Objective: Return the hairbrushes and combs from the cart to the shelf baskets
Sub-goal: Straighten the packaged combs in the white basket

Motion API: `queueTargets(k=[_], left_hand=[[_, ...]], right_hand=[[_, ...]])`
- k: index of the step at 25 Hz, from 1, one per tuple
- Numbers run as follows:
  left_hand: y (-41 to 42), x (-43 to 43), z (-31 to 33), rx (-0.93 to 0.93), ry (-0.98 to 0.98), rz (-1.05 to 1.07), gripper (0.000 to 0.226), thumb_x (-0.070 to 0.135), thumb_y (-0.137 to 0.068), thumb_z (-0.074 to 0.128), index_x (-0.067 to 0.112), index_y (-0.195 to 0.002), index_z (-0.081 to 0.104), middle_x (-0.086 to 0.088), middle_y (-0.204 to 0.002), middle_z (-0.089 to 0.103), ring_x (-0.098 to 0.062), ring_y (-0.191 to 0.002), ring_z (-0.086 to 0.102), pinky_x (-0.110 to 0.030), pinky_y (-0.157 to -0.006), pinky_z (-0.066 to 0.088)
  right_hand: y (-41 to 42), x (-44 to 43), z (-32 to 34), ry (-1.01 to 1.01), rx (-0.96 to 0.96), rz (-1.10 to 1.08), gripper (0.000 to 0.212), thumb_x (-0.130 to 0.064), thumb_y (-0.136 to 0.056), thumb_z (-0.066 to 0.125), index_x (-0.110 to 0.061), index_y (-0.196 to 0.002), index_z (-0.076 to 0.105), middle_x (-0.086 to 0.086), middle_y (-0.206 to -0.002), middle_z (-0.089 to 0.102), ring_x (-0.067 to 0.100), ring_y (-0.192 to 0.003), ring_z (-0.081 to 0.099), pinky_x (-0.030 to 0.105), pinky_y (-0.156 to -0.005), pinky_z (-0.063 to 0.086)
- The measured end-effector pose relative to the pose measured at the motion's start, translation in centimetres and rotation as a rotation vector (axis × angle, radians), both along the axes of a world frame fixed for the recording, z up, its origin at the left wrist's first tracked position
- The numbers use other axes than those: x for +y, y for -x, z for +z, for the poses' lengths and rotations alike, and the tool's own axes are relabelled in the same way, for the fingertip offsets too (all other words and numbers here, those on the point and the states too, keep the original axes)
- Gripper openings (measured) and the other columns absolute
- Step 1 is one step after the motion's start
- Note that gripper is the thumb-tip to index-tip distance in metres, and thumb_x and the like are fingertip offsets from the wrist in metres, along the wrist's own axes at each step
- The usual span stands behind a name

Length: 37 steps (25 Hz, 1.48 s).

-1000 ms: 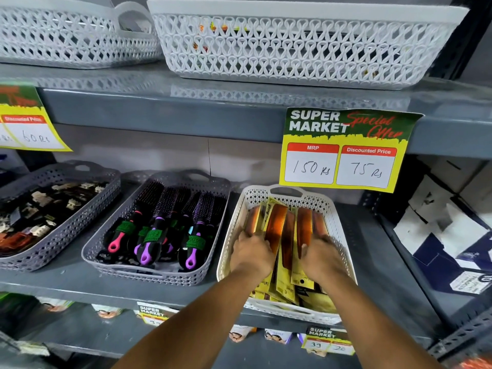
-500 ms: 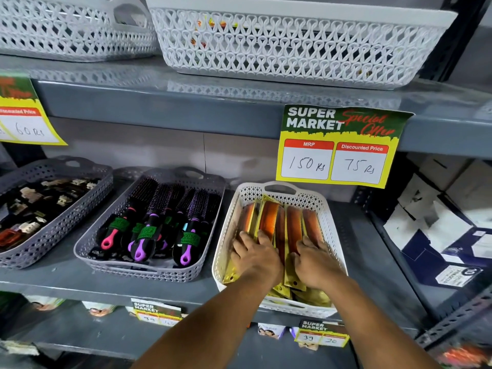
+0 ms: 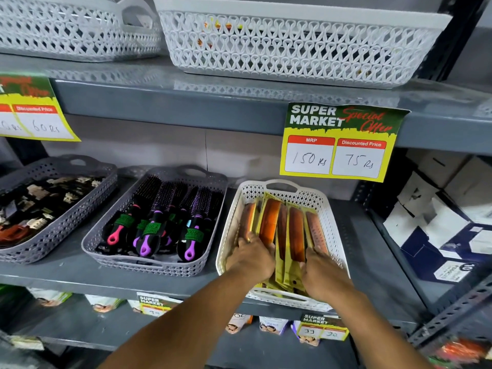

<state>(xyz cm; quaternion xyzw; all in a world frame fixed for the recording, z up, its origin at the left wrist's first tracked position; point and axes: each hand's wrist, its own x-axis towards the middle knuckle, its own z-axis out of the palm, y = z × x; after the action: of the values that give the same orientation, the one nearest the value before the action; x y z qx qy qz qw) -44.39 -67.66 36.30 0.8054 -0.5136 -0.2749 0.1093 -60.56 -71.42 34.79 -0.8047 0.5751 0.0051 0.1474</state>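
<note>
A white lattice basket [image 3: 331, 217] on the middle shelf holds several amber combs [image 3: 295, 230] in yellow packets, lined up lengthways. My left hand [image 3: 253, 255] lies on the left combs, its fingers curled over their near ends. My right hand [image 3: 323, 272] presses on the right combs and the yellow packet ends. To the left, a grey basket [image 3: 106, 241] holds several black round hairbrushes [image 3: 162, 222] with pink and purple handle tips. The cart is out of view.
A second grey basket [image 3: 66, 225] at the far left holds hair clips. Two white baskets [image 3: 292, 49] stand on the upper shelf. A yellow price sign [image 3: 338, 142] hangs over the comb basket. White and blue boxes [image 3: 452, 222] fill the shelf's right end.
Both hands have slid back from the far part of the comb basket toward its near end. The combs lie flatter and more evenly lined up.
</note>
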Motion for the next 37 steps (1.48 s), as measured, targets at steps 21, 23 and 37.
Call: queueTargets(k=[21, 23, 37], left_hand=[[-21.9, 5.1, 1.2, -0.192, 0.173, 0.373, 0.040, 0.033, -0.078, 0.070, 0.007, -0.108, 0.065, -0.020, -0.112, 0.068, -0.038, -0.107, 0.064, -0.039, -0.087, 0.052], [-22.2, 4.6, 1.0, -0.187, 0.193, 0.351, 0.041, 0.030, -0.075, 0.072, 0.005, -0.107, 0.065, -0.020, -0.113, 0.067, -0.038, -0.107, 0.064, -0.040, -0.088, 0.052], [-21.9, 3.1, 0.0, -0.131, 0.278, 0.112, 0.071, 0.040, -0.063, 0.073, 0.006, -0.122, 0.051, -0.018, -0.119, 0.057, -0.036, -0.114, 0.050, -0.040, -0.097, 0.042]], right_hand=[[-25.3, 3.4, 2.7, 0.086, 0.143, 0.202, 0.056, -0.047, -0.080, 0.053, -0.034, -0.133, 0.041, 0.013, -0.142, 0.045, 0.041, -0.141, 0.007, 0.059, -0.110, 0.007], [-25.7, 3.6, 2.2, 0.060, 0.203, 0.191, 0.063, -0.035, -0.081, 0.053, -0.036, -0.139, 0.030, 0.016, -0.145, 0.040, 0.043, -0.142, -0.003, 0.062, -0.110, -0.001], [-25.8, 3.8, 1.2, 0.212, 0.092, 0.140, 0.048, -0.025, -0.078, 0.059, -0.032, -0.124, 0.049, 0.006, -0.135, 0.052, 0.031, -0.141, 0.014, 0.057, -0.112, 0.004]])
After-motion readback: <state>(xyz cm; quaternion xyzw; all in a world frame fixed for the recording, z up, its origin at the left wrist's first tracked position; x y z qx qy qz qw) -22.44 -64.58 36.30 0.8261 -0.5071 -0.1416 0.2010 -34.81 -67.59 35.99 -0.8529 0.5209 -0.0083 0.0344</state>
